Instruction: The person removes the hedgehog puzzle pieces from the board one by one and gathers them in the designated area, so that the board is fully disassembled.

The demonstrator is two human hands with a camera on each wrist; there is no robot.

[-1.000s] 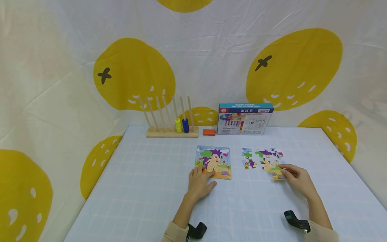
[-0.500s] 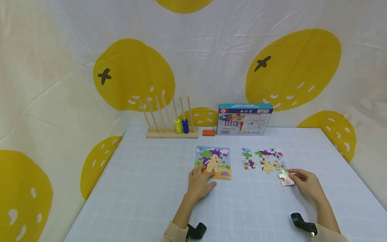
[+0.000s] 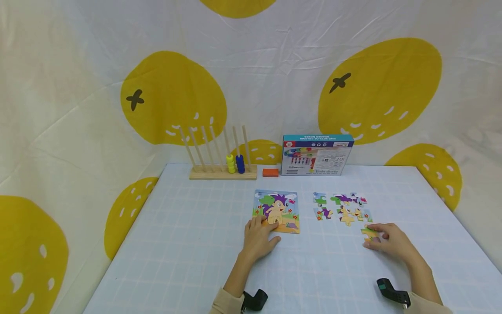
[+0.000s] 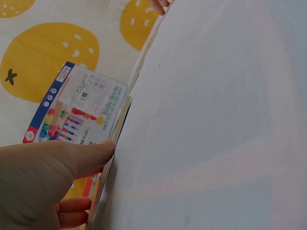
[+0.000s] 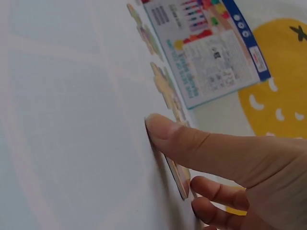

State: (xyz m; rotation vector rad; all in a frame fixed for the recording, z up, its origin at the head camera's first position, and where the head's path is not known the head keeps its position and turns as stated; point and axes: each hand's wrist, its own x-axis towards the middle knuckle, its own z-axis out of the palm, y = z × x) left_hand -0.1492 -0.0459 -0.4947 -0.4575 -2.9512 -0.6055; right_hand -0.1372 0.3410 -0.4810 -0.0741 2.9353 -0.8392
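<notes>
Two hands in the head view, well apart on the pale tabletop (image 3: 176,244): left hand (image 3: 259,237) resting on the near left part of the picture board (image 3: 280,207), fingers spread and relaxed; right hand (image 3: 394,241) pinching a puzzle piece (image 3: 369,234) between thumb and forefinger, just on the near side of the loose pieces (image 3: 347,215). Best, as a judgement, to grip only by the edges with the print readable, compare with the near right corner of the board, turn to match, then press flat without nudging the neighbouring pieces; left hand best kept light, purely as a steady reference. Yellow mostly, this piece, with green along the far side, a darker patch near the fingers and a curved notch in the outline; partly hidden by the fingers. In the left wrist view, only a thin edge of the board beside the thumb, with the printed box (image 4: 86,103) beyond; cannot tell here how firmly touched. In the right wrist view, thumb lying across the piece, very low over the tabletop; slim, pale-edged and seen almost edge-on, hence worth setting down gently and level.
</notes>
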